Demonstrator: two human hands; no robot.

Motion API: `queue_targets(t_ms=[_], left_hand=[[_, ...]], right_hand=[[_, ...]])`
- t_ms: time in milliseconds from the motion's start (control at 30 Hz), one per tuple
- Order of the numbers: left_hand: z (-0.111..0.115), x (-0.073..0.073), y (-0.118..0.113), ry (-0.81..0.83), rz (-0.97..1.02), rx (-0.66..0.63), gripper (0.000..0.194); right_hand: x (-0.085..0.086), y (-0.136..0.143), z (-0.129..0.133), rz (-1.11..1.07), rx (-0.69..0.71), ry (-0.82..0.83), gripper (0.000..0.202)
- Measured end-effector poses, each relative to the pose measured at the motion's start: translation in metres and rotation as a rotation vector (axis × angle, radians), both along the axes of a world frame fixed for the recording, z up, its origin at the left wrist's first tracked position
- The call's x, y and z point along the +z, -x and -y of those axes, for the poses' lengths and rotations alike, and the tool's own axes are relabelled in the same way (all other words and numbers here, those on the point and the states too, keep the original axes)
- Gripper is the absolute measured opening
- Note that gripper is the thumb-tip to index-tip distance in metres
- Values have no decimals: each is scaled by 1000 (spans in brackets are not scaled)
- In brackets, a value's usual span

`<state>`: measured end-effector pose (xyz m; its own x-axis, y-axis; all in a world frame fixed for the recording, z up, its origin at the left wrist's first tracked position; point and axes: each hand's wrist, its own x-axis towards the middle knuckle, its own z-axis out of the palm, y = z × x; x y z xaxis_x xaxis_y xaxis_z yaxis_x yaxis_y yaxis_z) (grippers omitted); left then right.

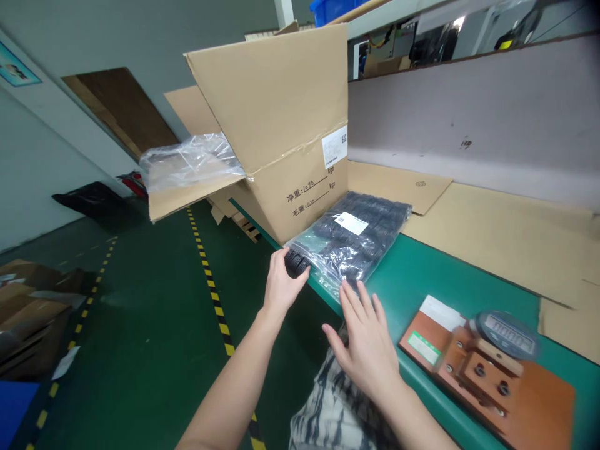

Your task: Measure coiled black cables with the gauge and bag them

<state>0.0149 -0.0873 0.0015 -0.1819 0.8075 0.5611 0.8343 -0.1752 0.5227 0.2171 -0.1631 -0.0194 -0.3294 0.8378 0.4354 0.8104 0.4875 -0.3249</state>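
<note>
My left hand [284,281] grips a small stack of thin black parts [296,263] between thumb and fingers, beside the mouth of a clear plastic bag. That bag [356,234] lies on the green table [398,275], filled with dark parts and bearing a white label [351,223]. My right hand [363,331], palm down with fingers spread, is at the bag's near edge and holds nothing; whether its fingertips touch the plastic I cannot tell.
An open cardboard box [285,137] stands behind the bag, its left flap [197,187] jutting out with plastic film. An orange fixture with a digital gauge [506,334] sits at the right. Flat cardboard [506,237] lines the table's back.
</note>
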Motion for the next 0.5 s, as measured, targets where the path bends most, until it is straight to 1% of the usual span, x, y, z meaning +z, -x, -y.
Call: queue_targets(t_ms=[267,500], left_hand=[[-5,-8,-8,-74,18,35,60],[-12,-11,-11,-27,46,20,61]], right_hand=[[0,0,0,8,-3,-5,63],[0,0,0,11,-3,-3,65]])
